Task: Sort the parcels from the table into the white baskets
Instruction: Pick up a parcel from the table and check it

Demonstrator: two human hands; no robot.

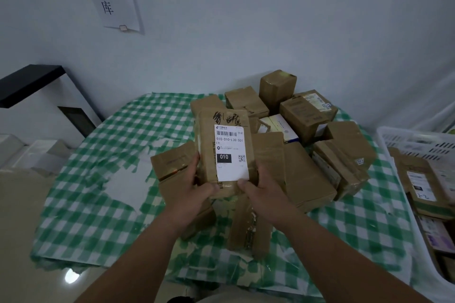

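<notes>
Head view. I hold one labelled parcel [225, 149] upright above the heap, label facing me. My left hand [197, 188] and right hand [258, 190] both clasp its lower end: thumbs lie across the near face by the bottom corners of the white shipping label [231, 152], and the fingers curl behind, out of sight. The parcel is clear of the table [98, 179], which wears a green checked cloth.

Handling — as a judgement: brown card wrapped in glossy tape, so stiff enough to take by the edges but somewhat slick. It looks flat and light, so one hand should carry it. A grip on the long edges would hold better than on the taped face.

Containers: a white basket [391, 138] stands at the table's right side, its slotted wall visible. Several brown parcels and flat packets with labels lie in it. How full it is I cannot tell, as the frame cuts it off.

The remaining parcels [307, 115] sit piled on the table's far right part, touching one another.
</notes>
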